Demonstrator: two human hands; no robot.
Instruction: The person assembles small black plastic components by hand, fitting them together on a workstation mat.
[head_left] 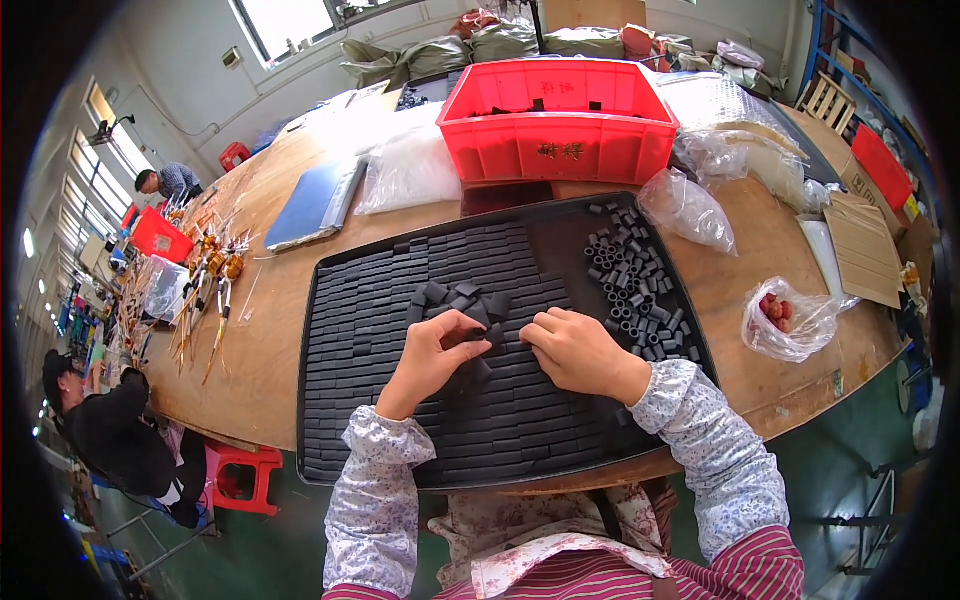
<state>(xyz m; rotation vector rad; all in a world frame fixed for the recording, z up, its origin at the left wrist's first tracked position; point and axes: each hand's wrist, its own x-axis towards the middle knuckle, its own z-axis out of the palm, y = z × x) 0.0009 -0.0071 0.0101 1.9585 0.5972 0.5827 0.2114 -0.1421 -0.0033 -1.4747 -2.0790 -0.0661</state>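
Fingers (466, 352) of the left hand (425, 365), at the frame's centre, are bent with thumb and forefinger close together beside a small heap of black pieces (465, 297); whether they grip one, I cannot tell. The right hand (590, 358), just right of centre, has fingers curled narrowly onto neat rows of black blocks (370, 345); whether it holds anything is hidden. Both hands work over one black tray (563, 245) filling the middle. The heap has roughly a dozen pieces; the rows and the loose black tubes (630, 275) at the tray's right are too many to count. At top centre is one large red bin (480, 150), two dark characters on its front. One clear bag (800, 345) of red, round fruit (776, 312) lies at right. Two other people, one red stool (262, 480) and one smaller red box (160, 236) are at left.
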